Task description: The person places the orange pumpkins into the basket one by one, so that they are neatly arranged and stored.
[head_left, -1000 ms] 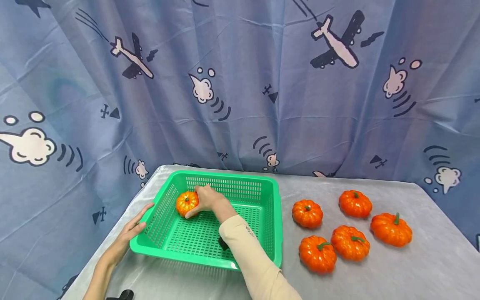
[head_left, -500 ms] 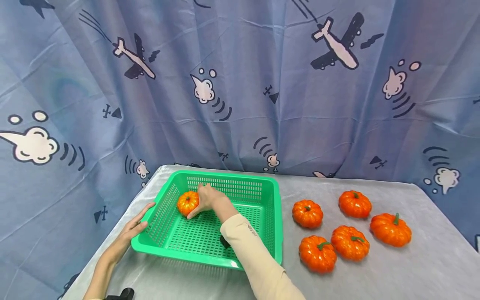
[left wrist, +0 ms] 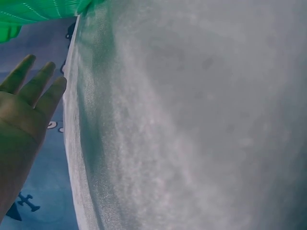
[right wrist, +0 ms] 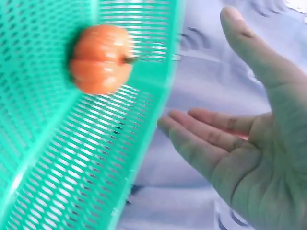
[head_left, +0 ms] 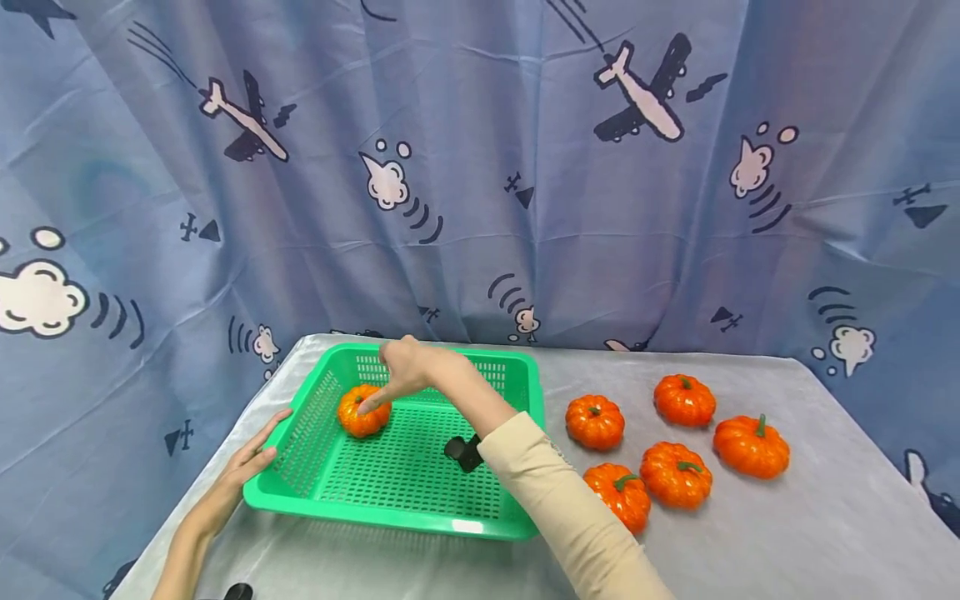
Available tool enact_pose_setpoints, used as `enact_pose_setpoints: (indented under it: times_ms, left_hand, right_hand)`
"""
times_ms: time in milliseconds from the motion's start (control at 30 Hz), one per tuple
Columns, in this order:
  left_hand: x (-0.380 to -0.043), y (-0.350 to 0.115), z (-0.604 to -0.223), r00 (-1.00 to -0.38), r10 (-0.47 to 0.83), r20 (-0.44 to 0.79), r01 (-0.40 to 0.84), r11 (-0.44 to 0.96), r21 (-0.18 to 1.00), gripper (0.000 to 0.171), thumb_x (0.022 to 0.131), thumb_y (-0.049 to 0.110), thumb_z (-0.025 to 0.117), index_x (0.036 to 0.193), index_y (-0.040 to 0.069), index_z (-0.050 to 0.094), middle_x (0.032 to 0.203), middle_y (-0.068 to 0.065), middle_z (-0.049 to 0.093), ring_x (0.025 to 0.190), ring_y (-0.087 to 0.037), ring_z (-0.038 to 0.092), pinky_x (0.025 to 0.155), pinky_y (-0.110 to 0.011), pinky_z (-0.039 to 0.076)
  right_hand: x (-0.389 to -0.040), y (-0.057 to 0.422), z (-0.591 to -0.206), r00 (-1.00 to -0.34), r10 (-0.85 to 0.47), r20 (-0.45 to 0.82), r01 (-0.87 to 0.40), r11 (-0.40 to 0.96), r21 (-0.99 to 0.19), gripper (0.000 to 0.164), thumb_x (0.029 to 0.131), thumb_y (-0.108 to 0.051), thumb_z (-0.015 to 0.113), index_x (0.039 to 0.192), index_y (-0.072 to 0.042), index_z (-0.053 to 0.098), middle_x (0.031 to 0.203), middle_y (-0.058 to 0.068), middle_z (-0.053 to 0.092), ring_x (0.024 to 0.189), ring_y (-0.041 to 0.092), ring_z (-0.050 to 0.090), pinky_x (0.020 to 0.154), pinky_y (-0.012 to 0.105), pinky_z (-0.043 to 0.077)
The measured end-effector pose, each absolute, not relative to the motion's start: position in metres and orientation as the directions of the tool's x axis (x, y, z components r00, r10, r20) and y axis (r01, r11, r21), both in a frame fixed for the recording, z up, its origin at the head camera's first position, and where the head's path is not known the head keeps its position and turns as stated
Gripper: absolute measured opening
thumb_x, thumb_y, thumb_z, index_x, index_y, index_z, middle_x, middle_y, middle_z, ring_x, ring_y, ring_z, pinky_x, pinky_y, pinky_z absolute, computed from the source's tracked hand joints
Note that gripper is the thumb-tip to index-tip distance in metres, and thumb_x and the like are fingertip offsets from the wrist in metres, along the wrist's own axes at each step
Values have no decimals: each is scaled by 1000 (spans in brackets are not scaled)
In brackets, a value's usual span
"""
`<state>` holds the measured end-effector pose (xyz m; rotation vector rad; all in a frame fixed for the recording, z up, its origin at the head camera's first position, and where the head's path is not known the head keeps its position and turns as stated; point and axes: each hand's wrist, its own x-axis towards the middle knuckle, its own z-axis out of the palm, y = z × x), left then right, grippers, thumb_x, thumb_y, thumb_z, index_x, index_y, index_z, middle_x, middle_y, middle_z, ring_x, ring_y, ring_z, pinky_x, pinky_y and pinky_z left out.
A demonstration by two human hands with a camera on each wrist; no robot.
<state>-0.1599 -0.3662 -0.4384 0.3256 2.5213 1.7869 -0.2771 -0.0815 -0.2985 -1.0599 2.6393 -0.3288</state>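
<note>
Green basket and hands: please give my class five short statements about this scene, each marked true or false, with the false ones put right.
1. One pumpkin sits inside the green basket. True.
2. A hand is gripping that pumpkin. False: the right wrist view shows the right hand apart from it.
3. Three pumpkins lie on the table beside the basket. False: five pumpkins lie there, to its right.
4. The left hand is at the basket's left side. True.
5. The curtain behind the table is printed with airplanes. True.
</note>
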Motion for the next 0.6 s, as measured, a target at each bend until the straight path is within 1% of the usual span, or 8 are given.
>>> enact_pose_setpoints:
  times_ms: [67,100,200,267,333,433,500,600]
  left_hand:
    - [-159,-366,-437,-976,197,95,154,313,937,55,102,21,33,155,22,19,153,16,16,139,-9,5,100,-72,2]
    - [-159,-366,-437,-975,202,96,156,309,938,55,102,21,33,155,22,18,154,16,16,138,-5,6,100,-72,2]
    - [-159,-366,-436,-971,216,100,162,294,942,55,102,20,32,155,21,17,154,16,15,133,7,10,101,-71,1]
    - [-159,-366,-435,-971,221,92,156,293,943,54,103,20,31,155,22,16,154,17,14,130,10,13,104,-66,5]
    - [-159,-366,-434,-971,223,91,156,295,943,54,103,20,30,155,22,16,154,17,14,129,10,14,104,-64,7]
    - [-158,-365,-433,-971,224,82,148,295,944,55,103,21,30,155,23,15,153,18,13,128,10,14,103,-66,7]
    - [-157,-364,-433,-971,226,81,145,283,948,55,103,21,30,155,23,15,153,19,13,128,10,13,99,-73,2]
    - [-156,-362,-435,-970,232,77,141,273,951,55,103,22,30,155,24,14,153,19,11,131,7,8,97,-75,-1]
  right_hand:
    - [-275,-67,-288,-655,-744,-131,-663,649,-372,72,79,-58,71,128,-8,54,121,3,59,110,16,52,83,24,46]
    - [-275,-59,-285,-635,-764,-113,-672,618,-409,69,80,-54,71,129,-8,54,123,4,59,110,15,54,85,24,47]
    - [-274,-33,-279,-574,-817,-50,-677,508,-532,56,84,-42,72,125,-7,57,119,4,63,106,13,59,88,21,47]
    - [-274,-16,-280,-547,-837,-11,-658,438,-613,50,85,-34,73,123,-6,58,117,4,63,105,12,60,89,21,47]
    - [-272,0,-282,-531,-847,20,-621,373,-689,46,86,-27,72,124,-5,57,117,5,63,106,12,60,92,23,47]
    - [-269,22,-288,-518,-854,54,-562,292,-774,45,87,-18,72,125,-2,55,119,8,61,108,15,59,94,26,47]
    - [-267,37,-293,-513,-856,72,-538,255,-803,45,87,-16,71,126,0,55,121,9,61,110,18,59,94,27,47]
    - [-263,59,-302,-528,-845,84,-503,232,-832,46,87,-16,71,127,1,54,122,10,60,112,26,59,94,28,47]
